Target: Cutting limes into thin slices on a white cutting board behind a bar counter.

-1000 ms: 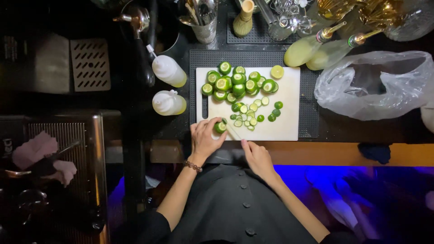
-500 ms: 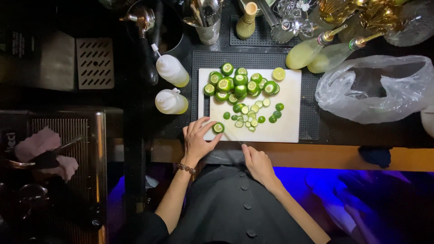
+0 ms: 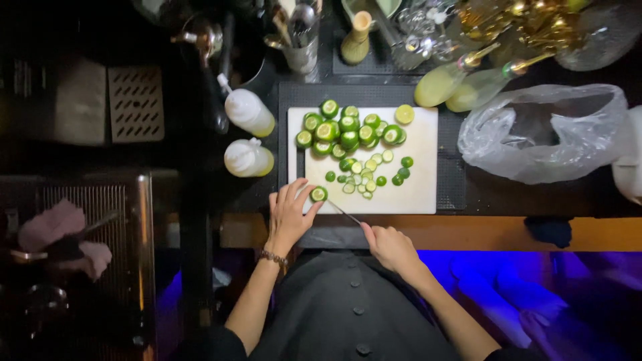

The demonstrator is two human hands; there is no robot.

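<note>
My left hand (image 3: pixel 289 215) holds a trimmed green lime (image 3: pixel 319 194) by its fingertips at the near left corner of the white cutting board (image 3: pixel 421 190). In my right hand (image 3: pixel 388 246) is a small knife (image 3: pixel 344 212), its blade pointing up-left toward that lime. A heap of trimmed limes (image 3: pixel 348 130) lies at the board's far left. Small cut lime ends (image 3: pixel 368 172) are scattered in the board's middle.
Two squeeze bottles (image 3: pixel 247 112) (image 3: pixel 246 158) stand left of the board. Two yellow-green glass bottles (image 3: pixel 441 83) lie behind it, and a crumpled clear plastic bag (image 3: pixel 545 134) sits to the right. A metal cup of bar tools (image 3: pixel 301 47) stands at the back. The wooden counter edge (image 3: pixel 508 230) runs in front.
My left hand has shifted slightly with the lime at the board's near corner. The right hand has come in closer, and its knife blade now shows near the lime.
</note>
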